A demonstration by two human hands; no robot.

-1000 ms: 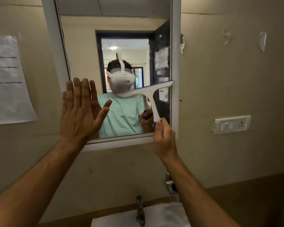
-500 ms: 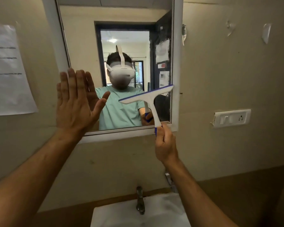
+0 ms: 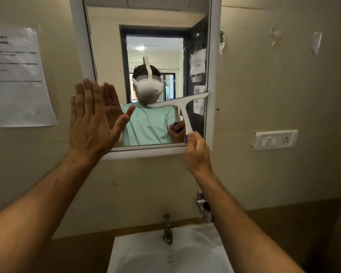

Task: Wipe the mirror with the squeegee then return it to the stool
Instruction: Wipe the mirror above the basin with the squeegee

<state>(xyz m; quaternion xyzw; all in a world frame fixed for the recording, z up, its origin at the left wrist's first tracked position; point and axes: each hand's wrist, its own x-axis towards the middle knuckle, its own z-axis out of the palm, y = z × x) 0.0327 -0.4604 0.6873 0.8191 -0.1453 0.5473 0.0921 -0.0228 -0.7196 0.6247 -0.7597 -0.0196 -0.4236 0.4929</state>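
Note:
A white-framed mirror (image 3: 212, 56) hangs on the beige wall. A white squeegee (image 3: 182, 104) with a blue-tipped handle lies with its blade tilted against the lower right part of the glass. My right hand (image 3: 197, 152) is shut on the handle's lower end, in front of the mirror's bottom right corner. My left hand (image 3: 93, 119) is flat and open, fingers up, pressed over the mirror's lower left frame. The glass reflects a person in a headset and a green shirt. No stool is in view.
Below the mirror is a white basin (image 3: 185, 253) with a metal tap (image 3: 167, 229). A paper notice (image 3: 18, 79) is stuck on the wall at left. A switch and socket plate (image 3: 275, 139) sits on the wall at right.
The squeegee and my right hand slid down the right side of the glass towards the bottom frame. My left hand stayed flat on the lower left frame.

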